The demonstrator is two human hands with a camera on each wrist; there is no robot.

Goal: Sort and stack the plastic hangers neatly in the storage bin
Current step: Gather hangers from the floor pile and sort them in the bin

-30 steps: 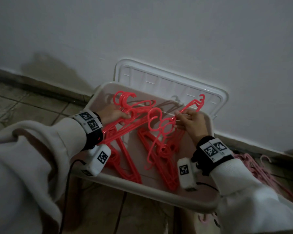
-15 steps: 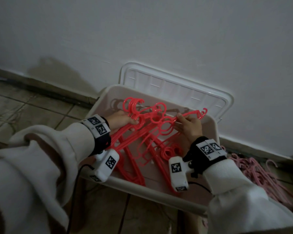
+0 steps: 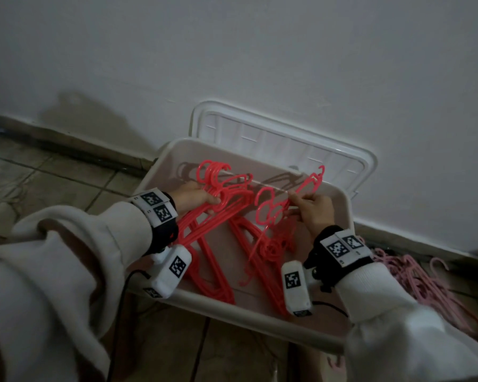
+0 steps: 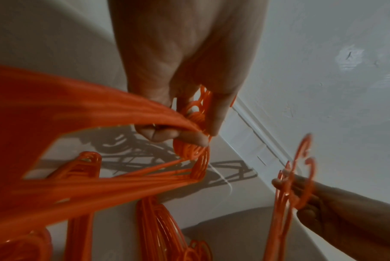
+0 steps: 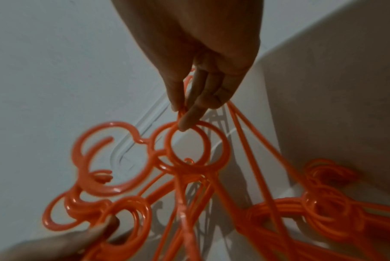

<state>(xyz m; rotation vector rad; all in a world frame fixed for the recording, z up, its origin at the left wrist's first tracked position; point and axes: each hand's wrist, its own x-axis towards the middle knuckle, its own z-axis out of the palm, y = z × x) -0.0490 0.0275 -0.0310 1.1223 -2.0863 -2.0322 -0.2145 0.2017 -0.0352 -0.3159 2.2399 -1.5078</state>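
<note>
A white storage bin (image 3: 262,318) on the floor holds several red plastic hangers. My left hand (image 3: 193,198) grips a bundle of red hangers (image 3: 218,213) near their hooks, over the bin's left side; the left wrist view shows its fingers (image 4: 167,134) curled round the necks. My right hand (image 3: 311,209) pinches another bunch of red hangers (image 3: 268,213) over the bin's right side, with thumb and fingers (image 5: 189,116) closed on a ring by the hook. More red hangers (image 3: 218,277) lie on the bin floor under both bundles.
The bin's clear lid (image 3: 282,144) leans on the white wall (image 3: 260,64) behind it. A heap of pink hangers (image 3: 425,285) lies on the tiled floor to the right. Tiles and a dark skirting (image 3: 66,144) run to the left.
Both hands have drawn a little apart, splitting the hangers into a left and a right bundle. The right bundle has risen, its far tip now stands above the bin's back rim.
</note>
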